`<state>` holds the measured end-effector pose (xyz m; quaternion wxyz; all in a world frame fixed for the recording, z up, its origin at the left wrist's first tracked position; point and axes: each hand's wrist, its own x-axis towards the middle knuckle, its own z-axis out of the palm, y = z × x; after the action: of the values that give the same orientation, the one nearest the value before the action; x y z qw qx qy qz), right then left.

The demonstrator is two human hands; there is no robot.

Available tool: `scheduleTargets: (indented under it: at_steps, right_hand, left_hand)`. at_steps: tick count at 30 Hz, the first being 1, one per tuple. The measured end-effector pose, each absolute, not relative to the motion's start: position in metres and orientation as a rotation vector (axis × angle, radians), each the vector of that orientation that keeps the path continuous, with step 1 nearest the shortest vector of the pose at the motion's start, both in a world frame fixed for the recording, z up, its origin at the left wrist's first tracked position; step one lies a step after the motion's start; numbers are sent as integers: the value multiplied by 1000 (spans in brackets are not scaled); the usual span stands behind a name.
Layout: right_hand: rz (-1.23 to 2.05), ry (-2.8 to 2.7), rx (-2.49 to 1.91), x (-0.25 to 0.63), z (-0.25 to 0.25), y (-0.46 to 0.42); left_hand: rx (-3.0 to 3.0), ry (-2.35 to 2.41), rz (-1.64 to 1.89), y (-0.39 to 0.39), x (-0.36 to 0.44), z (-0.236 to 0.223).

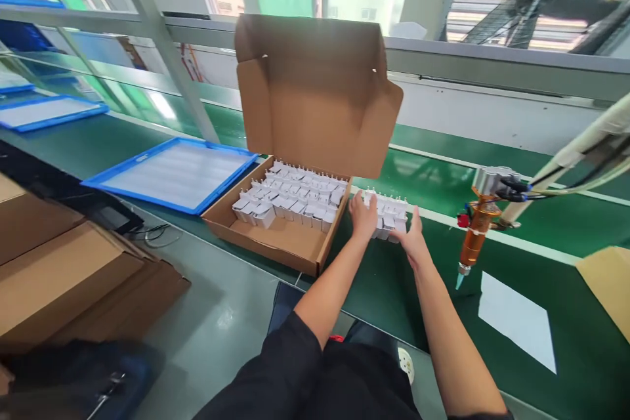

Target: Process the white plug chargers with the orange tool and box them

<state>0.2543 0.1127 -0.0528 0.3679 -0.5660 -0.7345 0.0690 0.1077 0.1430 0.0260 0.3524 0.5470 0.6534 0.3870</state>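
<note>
A block of small white parts (388,215), each with a thin prong on top, sits on the green bench just right of the carton. My left hand (364,216) grips its left side, with the fingers partly hidden behind it. On the opposite side my right hand (413,239) holds it, thumb at the near edge and fingers along the right end. The open brown carton (275,254) contains several rows of similar white parts (295,195). Bare cardboard shows along the carton's near side, and its lid (317,98) stands raised at the back.
A dispensing nozzle (475,243) on an arm hangs to the right, above a white sheet (519,321). Tan cardboard (608,282) lies at the far right. A blue-framed tray (172,174) adjoins the carton's left side. Large cardboard boxes (63,269) stand at lower left.
</note>
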Motion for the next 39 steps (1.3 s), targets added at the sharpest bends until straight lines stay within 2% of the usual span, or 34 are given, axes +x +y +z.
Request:
scheduleTargets:
  at_steps: [5, 7, 8, 10, 12, 13, 15, 20, 28, 33, 39]
  right_hand:
    - [128, -1563, -1406, 219, 0, 101]
    - [185, -1634, -1281, 190, 29, 103]
    - [229, -1705, -1204, 174, 41, 105]
    - [316, -1897, -1043, 137, 61, 112]
    - [377, -2108, -920, 99, 71, 121]
    - [388, -2220, -888, 81, 73, 126]
    - [356, -2448, -862, 47, 73, 136]
    - [80, -2872, -729, -10, 58, 162]
    - [-251, -2987, -306, -38, 32, 193]
    - [-421, -3101, -93, -71, 35, 193]
    - [-433, -3170, -97, -67, 57, 187]
  left_hand:
    - [1913, 1109, 1274, 66, 60, 69]
    - [2041, 1174, 1397, 52, 12, 91]
    - [2062, 1357, 1434, 54, -17, 100]
    - [1999, 1837, 1282, 73, -77, 111]
    - [1831, 2232, 873, 100, -129, 111]
    - [1728, 2326, 657, 113, -149, 108]
    - [1626, 2378, 472, 130, -174, 97]
    - [1605, 2388, 417, 138, -184, 72]
    - [1599, 2351, 607, 107, -206, 76]
    - [1654, 2209, 1042, 70, -215, 76]
    - [1671, 2187, 1024, 58, -218, 61]
